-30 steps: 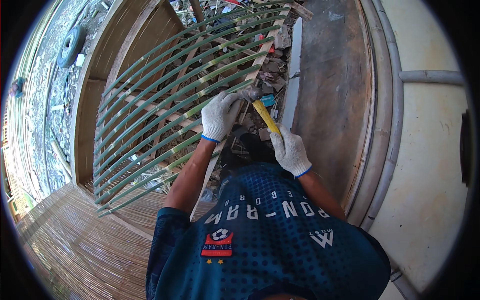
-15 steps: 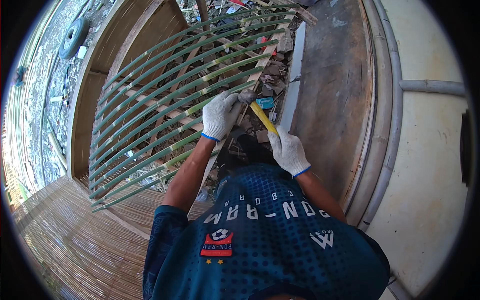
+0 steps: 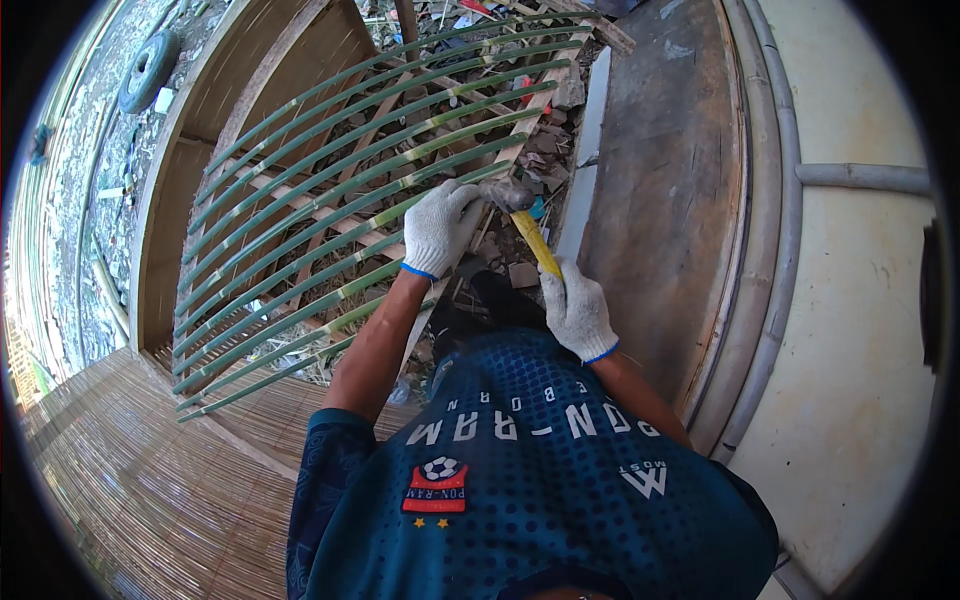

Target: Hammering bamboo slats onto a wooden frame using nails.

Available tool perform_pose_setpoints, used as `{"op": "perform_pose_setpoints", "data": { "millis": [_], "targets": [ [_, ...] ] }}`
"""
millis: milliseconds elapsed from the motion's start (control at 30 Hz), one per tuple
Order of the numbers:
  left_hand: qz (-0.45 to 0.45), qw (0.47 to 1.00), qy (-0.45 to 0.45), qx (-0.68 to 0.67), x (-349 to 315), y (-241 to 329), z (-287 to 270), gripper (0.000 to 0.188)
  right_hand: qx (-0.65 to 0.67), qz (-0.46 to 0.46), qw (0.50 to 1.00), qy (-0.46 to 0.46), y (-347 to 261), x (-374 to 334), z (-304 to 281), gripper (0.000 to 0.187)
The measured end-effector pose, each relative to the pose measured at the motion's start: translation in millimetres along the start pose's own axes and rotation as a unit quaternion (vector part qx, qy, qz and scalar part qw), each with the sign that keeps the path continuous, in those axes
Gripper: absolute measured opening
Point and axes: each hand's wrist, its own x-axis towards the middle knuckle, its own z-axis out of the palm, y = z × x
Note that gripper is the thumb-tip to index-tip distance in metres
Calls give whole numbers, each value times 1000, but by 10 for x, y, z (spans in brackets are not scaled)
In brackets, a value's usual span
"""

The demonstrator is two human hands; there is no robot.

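My right hand, in a white knitted glove with a blue cuff, is closed round the yellow handle of a hammer. The grey metal hammer head is just right of my left fingertips, over a wooden rail. My left hand, gloved alike, is closed at the right end of a green bamboo strip. What its fingers pinch is hidden. Several long bamboo strips lie side by side with gaps, their right ends along the wooden rail.
Rubble and litter show under the strips. A wooden frame stands left, a split-bamboo mat lower left. Right are a brown board, bamboo poles and a pale wall. A tyre lies far left.
The hammer head has shifted slightly right, away from my left fingertips. My right hand has moved a little down, and my left hand stays at the strip's end.
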Motion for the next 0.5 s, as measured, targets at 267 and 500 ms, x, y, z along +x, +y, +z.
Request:
{"op": "perform_pose_setpoints", "data": {
  "millis": [267,500],
  "targets": [
    [-40,998,29,-50,17,-12,13,15,3,16,1000,-4,-111,49,-71,30],
    [-30,997,34,-68,8,-59,10,21,-136,33,988,-67,85,109,20,26]
  ]
}}
